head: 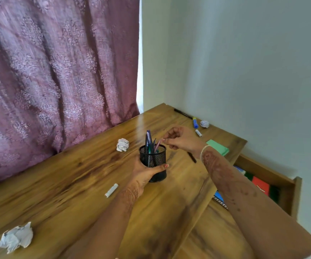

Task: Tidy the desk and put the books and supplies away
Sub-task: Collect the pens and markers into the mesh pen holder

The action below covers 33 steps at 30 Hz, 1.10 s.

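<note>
The left grip (143, 174) curls round the probably light, stiff black mesh pen cup (151, 156) mid-frame, while the right grip (180, 140) pinches the top of a slim pink pen (158, 144).

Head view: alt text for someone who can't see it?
Left hand holds a black mesh pen cup at the wooden desk; right hand pinches a pink pen standing in it. Crumpled paper balls and a green notepad lie around, and a drawer of books is open.
</note>
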### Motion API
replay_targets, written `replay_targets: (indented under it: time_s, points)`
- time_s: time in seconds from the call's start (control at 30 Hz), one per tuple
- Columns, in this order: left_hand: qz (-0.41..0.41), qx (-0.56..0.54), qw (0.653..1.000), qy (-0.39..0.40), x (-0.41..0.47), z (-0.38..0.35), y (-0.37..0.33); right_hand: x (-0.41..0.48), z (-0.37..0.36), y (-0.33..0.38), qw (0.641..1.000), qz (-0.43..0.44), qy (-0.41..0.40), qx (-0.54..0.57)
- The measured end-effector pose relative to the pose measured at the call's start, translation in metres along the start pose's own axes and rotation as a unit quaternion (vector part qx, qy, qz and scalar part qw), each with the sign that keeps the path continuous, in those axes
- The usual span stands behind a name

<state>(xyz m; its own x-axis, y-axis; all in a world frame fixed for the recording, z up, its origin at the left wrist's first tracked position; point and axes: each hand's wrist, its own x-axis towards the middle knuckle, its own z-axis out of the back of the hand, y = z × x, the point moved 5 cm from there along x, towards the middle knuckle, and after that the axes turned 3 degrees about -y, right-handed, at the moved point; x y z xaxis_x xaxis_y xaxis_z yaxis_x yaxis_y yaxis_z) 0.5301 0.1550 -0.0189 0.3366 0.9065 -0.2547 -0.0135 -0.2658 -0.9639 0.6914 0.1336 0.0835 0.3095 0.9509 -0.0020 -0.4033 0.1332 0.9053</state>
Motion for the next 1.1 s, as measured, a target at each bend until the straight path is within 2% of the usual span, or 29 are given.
replay_targets:
  time_s: [0.13,0.23,0.33,0.57,0.77,0.83,0.87,0.93,1.0,1.03,1.1]
  points:
    - [-0.003,-0.001,1.0,0.007,-0.01,-0.017,0.002,0.0,0.038,-0.039,0.994,-0.055,-0.095,-0.003]
    - [0.002,-0.006,1.0,0.003,-0.019,-0.021,0.006,0.003,0.063,-0.082,0.979,-0.086,-0.16,-0.092]
    - [0.008,-0.011,1.0,-0.005,-0.024,-0.022,0.011,0.002,0.067,-0.115,0.956,-0.106,-0.139,-0.233]
    - [0.018,-0.026,0.998,-0.045,-0.033,-0.012,0.023,0.012,0.031,-0.144,0.92,-0.063,-0.04,-0.385]
    - [0.011,-0.018,0.997,-0.078,-0.04,0.001,0.023,0.027,0.015,-0.137,0.849,-0.049,-0.034,-0.525]
    - [0.008,-0.02,0.996,-0.085,-0.048,0.004,0.023,0.027,0.015,-0.133,0.843,-0.053,-0.042,-0.533]
    - [0.007,-0.02,0.996,-0.087,-0.051,0.004,0.025,0.027,0.016,-0.132,0.855,-0.057,-0.047,-0.513]
    - [0.0,-0.018,0.995,-0.095,-0.063,0.004,0.028,0.024,0.02,-0.133,0.902,-0.083,-0.062,-0.42]
    - [-0.012,-0.016,0.995,-0.102,-0.076,0.002,0.029,0.017,0.025,-0.136,0.96,-0.136,-0.074,-0.233]
    - [-0.017,-0.016,0.994,-0.106,-0.082,0.0,0.029,0.01,0.023,-0.135,0.977,-0.167,-0.065,-0.116]
    - [-0.028,-0.011,0.994,-0.109,-0.098,-0.007,0.027,-0.01,0.016,-0.121,0.976,-0.183,-0.04,0.114]
